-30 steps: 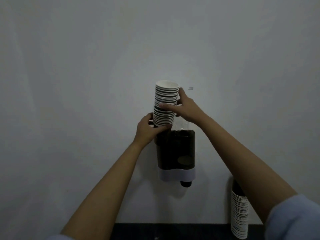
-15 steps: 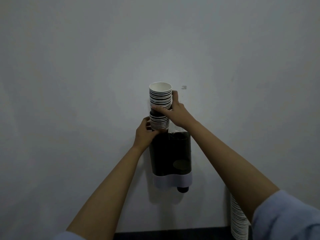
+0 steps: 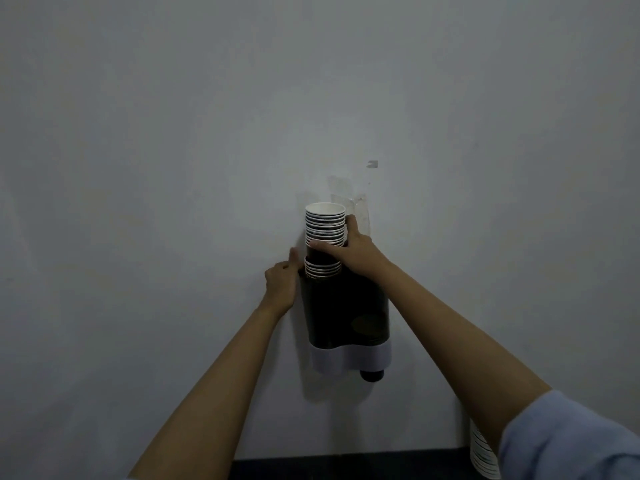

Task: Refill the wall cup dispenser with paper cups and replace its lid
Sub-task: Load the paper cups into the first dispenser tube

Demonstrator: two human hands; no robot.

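Cup stack (image 3: 325, 226), seemingly entering dispenser (image 3: 346, 306)

I see a plain pale grey wall (image 3: 173, 168), dim and unpatterned. The cup dispenser (image 3: 346, 313) on it is black with a white band along its bottom edge. The stack of paper cups (image 3: 325, 223) shows a white inside at the top and thin black-and-white rings down its side. A second stack of cups (image 3: 483, 455) at the lower right carries the same stripes. My right sleeve (image 3: 571, 441) is light blue.
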